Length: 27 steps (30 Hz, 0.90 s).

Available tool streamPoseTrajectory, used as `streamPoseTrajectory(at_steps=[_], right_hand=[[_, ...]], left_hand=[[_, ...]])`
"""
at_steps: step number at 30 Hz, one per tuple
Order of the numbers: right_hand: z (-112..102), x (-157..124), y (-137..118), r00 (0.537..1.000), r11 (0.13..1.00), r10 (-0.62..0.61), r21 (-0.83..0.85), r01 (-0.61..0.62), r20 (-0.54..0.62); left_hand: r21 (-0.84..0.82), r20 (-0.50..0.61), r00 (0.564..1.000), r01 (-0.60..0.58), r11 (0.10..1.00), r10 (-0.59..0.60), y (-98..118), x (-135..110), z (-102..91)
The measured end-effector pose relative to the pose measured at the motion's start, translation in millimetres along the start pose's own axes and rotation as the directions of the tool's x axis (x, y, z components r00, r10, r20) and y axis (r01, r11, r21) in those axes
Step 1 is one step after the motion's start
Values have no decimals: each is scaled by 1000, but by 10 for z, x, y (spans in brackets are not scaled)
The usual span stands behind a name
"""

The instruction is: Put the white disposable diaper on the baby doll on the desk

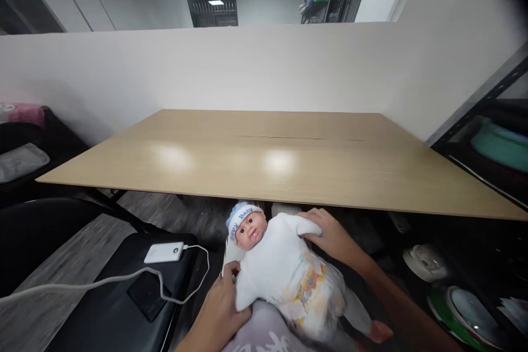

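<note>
A baby doll [280,269] lies tilted across the person's lap, its head to the upper left and its feet to the lower right. It wears a white top, a printed diaper [310,286] and a blue-and-white knit hat [239,217] with lettering. My left hand [223,305] is closed at the doll's sleeve on the near left side, its fingertips partly hidden. On the far side, my right hand [330,235] grips the other white sleeve [307,225], thumb below and fingers over it.
A wide wooden table [268,159] spans the front, its edge just beyond the doll. On the left, a black chair [119,286] holds a white power bank [164,252] with a cable and a dark phone [148,294]. Dark shelving with several items stands at right.
</note>
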State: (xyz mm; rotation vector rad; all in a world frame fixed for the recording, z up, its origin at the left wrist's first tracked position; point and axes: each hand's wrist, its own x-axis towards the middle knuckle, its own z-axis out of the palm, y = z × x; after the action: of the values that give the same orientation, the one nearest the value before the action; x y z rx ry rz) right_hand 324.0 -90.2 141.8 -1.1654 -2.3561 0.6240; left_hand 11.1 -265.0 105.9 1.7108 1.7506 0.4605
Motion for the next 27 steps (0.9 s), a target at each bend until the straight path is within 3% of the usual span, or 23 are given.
streamPoseTrajectory(at_steps=[3,6,9,11,13,15,18,20,22,27], right_hand=[[431,-1,152,994,997,73,14,-75,77],[663,-16,305,973,987,155,10,-159,170],[640,-143,317,975,974,184,110,-198,125],[546,-264,243,976,952,186,226,-208,116],[468,-374,144,969,918,184,324,-229,164],[446,-440,59,963,893,191,375,-251,192],[511,-445,21,967,889,216,382,-252,137],[572,-412,78,974,901,206,371,-227,97],[613,-378,196,980,921,193,335,-198,49],[579,-320,471,969,966,230,141,-216,-95]], left_hand=[[55,46,997,60,997,-63,-131,7,59],[112,127,988,70,991,-84,-174,14,22],[217,234,966,60,974,-111,-101,-40,-147],[284,238,968,13,959,-84,35,-58,-303],[293,213,977,-94,951,31,230,6,-434],[193,222,947,-274,942,230,440,182,-482],[-71,242,819,-520,851,521,660,584,-350],[-151,251,752,-592,792,610,707,834,-177],[-173,253,739,-600,781,624,696,997,-10],[-223,233,782,-535,815,578,666,1049,167]])
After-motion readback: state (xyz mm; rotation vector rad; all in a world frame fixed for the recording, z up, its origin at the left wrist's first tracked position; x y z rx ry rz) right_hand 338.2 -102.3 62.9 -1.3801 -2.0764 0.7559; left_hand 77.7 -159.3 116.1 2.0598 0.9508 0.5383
